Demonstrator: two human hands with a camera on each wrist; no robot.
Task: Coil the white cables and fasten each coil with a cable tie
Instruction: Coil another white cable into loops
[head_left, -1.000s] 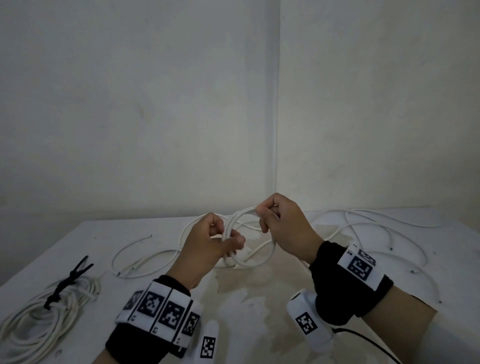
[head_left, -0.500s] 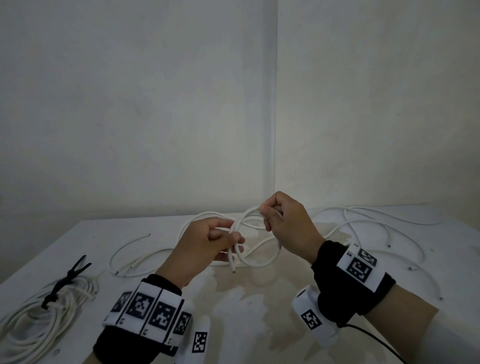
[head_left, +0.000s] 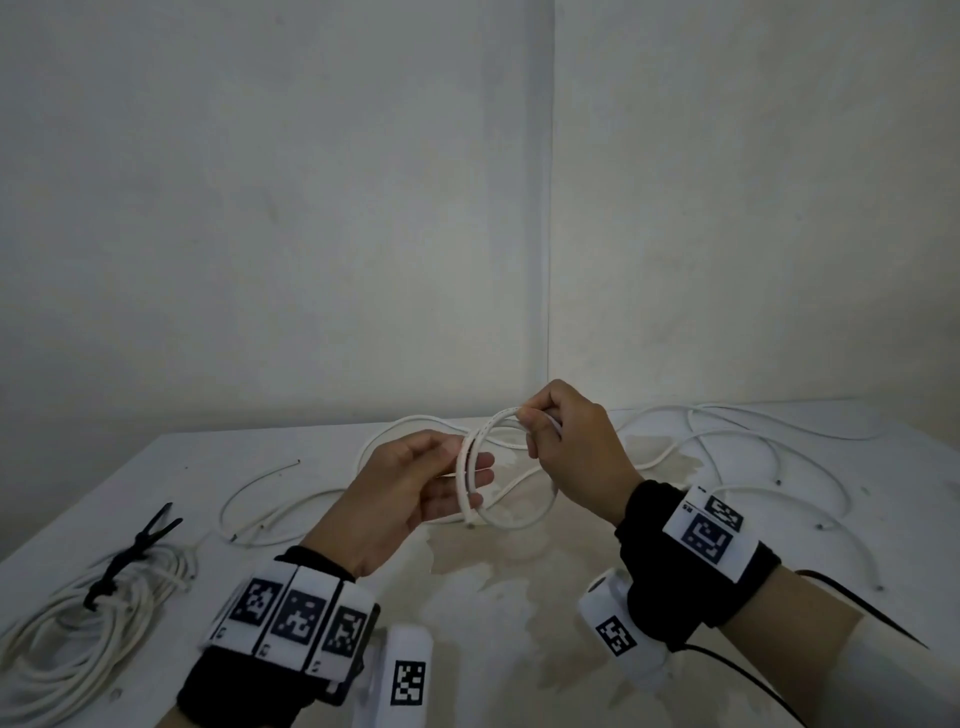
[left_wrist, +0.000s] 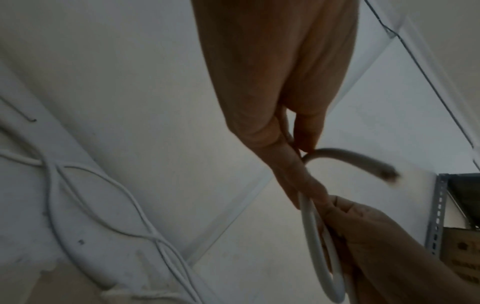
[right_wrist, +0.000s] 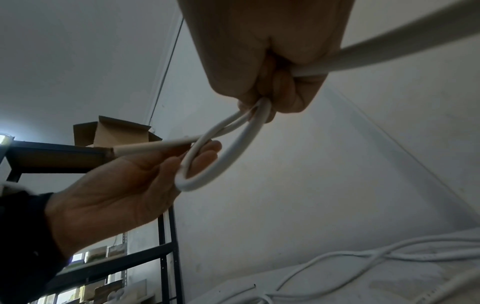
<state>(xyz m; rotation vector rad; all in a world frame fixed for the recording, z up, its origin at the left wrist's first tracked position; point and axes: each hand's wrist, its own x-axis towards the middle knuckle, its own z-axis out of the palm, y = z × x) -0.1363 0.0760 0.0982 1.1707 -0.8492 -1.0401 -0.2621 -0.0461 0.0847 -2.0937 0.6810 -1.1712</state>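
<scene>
A small loop of white cable (head_left: 519, 522) hangs between my hands above the table (head_left: 519, 597). My right hand (head_left: 530, 418) pinches the top of the loop, fingers curled round two strands (right_wrist: 233, 152). My left hand (head_left: 457, 454) holds the loop's left side, thumb pressing the cable (left_wrist: 311, 236) against nearly straight fingers. The cut cable end (left_wrist: 387, 174) sticks out past the left hand. The rest of this cable trails back onto the table. A finished coil (head_left: 78, 639) with a black cable tie (head_left: 135, 551) lies at the front left.
Loose white cables (head_left: 779, 436) sprawl over the table's back and right, another thin one (head_left: 260, 514) left of centre. Two walls meet in a corner behind the table. A metal shelf (right_wrist: 78, 150) with a cardboard box (right_wrist: 122, 131) stands off to the side.
My left fingers have straightened from a curled grip and slid along the loop. The right hand has lifted the top of the loop slightly, and the loop looks wider.
</scene>
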